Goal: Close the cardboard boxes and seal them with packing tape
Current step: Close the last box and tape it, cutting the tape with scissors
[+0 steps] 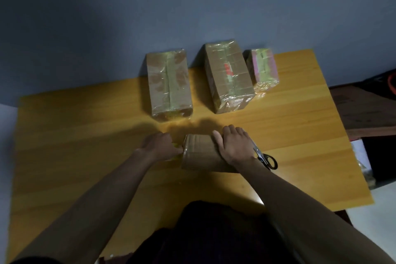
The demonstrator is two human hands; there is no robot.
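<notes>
- Small cardboard box [201,152] lies near the front middle of the wooden table [85,135], flaps closed, a glossy strip of tape showing at its left end.
- Right hand [234,146] lies flat over the box's right part, fingers straight and spread, pressing down; it holds nothing.
- Left hand [161,146] is at the box's left end, fingers curled round something yellowish, probably the packing tape roll [176,146]; mostly hidden, so identity uncertain.
- Step in hand, as judged: running tape over the left end of the box.
- To do well: keep the right palm bearing down so the box cannot slide; pull tape taut and straight along the seam; smooth before cutting.
- Scissors [265,156] lie just beside the right wrist, within reach for the cut.
- Three taped boxes [169,83] [229,75] [263,68] stand in a row at the far edge, apparently finished.
</notes>
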